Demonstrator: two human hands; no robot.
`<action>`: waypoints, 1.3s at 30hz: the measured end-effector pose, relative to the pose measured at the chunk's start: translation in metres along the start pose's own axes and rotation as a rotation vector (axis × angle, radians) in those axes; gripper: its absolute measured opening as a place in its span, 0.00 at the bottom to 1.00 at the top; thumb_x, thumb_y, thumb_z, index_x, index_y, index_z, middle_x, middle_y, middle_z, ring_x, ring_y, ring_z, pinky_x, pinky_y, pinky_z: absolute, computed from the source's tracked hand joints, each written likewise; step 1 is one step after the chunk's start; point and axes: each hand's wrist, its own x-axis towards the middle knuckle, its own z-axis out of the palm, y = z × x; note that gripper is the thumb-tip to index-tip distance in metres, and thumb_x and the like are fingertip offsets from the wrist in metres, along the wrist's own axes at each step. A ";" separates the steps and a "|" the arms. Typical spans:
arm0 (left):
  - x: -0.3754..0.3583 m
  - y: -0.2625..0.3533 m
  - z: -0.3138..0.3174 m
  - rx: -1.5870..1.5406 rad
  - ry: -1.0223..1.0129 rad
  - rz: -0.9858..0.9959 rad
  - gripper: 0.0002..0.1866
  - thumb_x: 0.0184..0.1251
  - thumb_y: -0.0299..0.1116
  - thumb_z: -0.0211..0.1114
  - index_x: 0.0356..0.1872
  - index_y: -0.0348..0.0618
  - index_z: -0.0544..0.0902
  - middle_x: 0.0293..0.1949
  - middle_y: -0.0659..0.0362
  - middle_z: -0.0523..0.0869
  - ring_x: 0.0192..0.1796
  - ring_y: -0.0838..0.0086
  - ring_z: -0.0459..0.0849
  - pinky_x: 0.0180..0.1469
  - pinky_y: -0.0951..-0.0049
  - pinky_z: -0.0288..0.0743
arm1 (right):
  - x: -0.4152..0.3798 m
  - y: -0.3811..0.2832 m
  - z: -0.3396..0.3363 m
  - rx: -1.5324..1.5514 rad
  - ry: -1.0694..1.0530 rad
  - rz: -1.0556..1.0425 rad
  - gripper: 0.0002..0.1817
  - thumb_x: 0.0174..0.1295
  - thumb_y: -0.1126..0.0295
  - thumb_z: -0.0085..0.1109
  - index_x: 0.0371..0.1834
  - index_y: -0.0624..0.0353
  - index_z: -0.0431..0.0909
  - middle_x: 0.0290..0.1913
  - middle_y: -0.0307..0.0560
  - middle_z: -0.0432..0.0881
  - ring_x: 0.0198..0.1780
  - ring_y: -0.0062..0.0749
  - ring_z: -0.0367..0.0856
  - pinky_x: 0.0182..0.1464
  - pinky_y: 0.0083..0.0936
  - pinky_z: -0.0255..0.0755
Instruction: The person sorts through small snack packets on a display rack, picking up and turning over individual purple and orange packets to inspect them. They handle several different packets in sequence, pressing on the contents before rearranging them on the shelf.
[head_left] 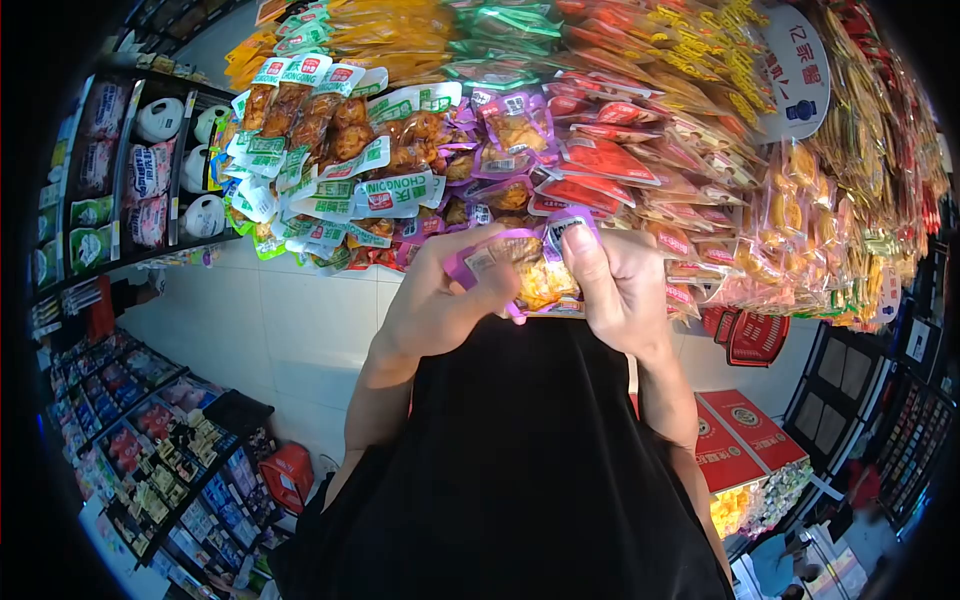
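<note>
Both of my hands hold one purple-edged snack packet [541, 283] in front of my chest, its clear part showing yellowish-brown food. My left hand [450, 290] grips the packet's left side, thumb across its front. On the right side, my right hand [620, 285] presses its thumb on the packet's upper corner. Just beyond lie more purple packets [515, 130]. Green-and-white packets [385, 195] are heaped to the left of them, and red packets [610, 160] lie to the right.
Shelves with packaged goods [150, 170] stand at the left, and more racks [170, 460] at lower left. Red baskets [755, 338] are on the floor at right, near red boxes [745, 430]. A round white sign [797, 75] rises among the packets. A person [775, 565] is at lower right.
</note>
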 end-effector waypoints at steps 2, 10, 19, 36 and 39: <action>0.000 0.001 -0.002 0.048 -0.148 -0.031 0.17 0.81 0.41 0.67 0.58 0.37 0.85 0.34 0.69 0.84 0.36 0.88 0.78 0.40 0.80 0.72 | 0.002 -0.001 -0.003 -0.002 -0.041 0.031 0.27 0.82 0.62 0.57 0.20 0.63 0.74 0.17 0.44 0.70 0.18 0.30 0.65 0.24 0.34 0.62; 0.001 0.001 0.008 0.062 -0.061 -0.024 0.13 0.79 0.36 0.66 0.55 0.39 0.85 0.33 0.71 0.83 0.36 0.88 0.75 0.40 0.78 0.69 | 0.000 0.001 0.000 0.066 -0.031 0.207 0.25 0.82 0.58 0.58 0.27 0.65 0.80 0.18 0.38 0.71 0.24 0.19 0.65 0.27 0.28 0.63; 0.000 0.007 0.013 0.142 -0.002 0.020 0.12 0.78 0.37 0.66 0.52 0.39 0.85 0.31 0.70 0.80 0.35 0.86 0.72 0.38 0.76 0.67 | -0.003 0.005 -0.006 0.144 -0.259 0.199 0.23 0.74 0.53 0.69 0.34 0.65 0.84 0.25 0.40 0.77 0.28 0.21 0.70 0.31 0.29 0.67; -0.004 0.008 0.003 0.181 -0.176 0.087 0.10 0.71 0.33 0.65 0.44 0.36 0.82 0.29 0.62 0.76 0.30 0.77 0.71 0.35 0.70 0.66 | -0.005 0.005 -0.014 0.257 -0.344 0.110 0.21 0.67 0.54 0.77 0.41 0.66 0.86 0.29 0.41 0.81 0.30 0.24 0.75 0.34 0.29 0.69; -0.003 0.012 -0.001 0.281 -0.215 0.203 0.10 0.68 0.32 0.67 0.43 0.36 0.82 0.28 0.59 0.76 0.28 0.74 0.72 0.33 0.69 0.66 | -0.004 0.002 -0.014 0.133 -0.361 0.070 0.21 0.67 0.54 0.77 0.41 0.65 0.86 0.28 0.40 0.80 0.30 0.23 0.73 0.34 0.28 0.69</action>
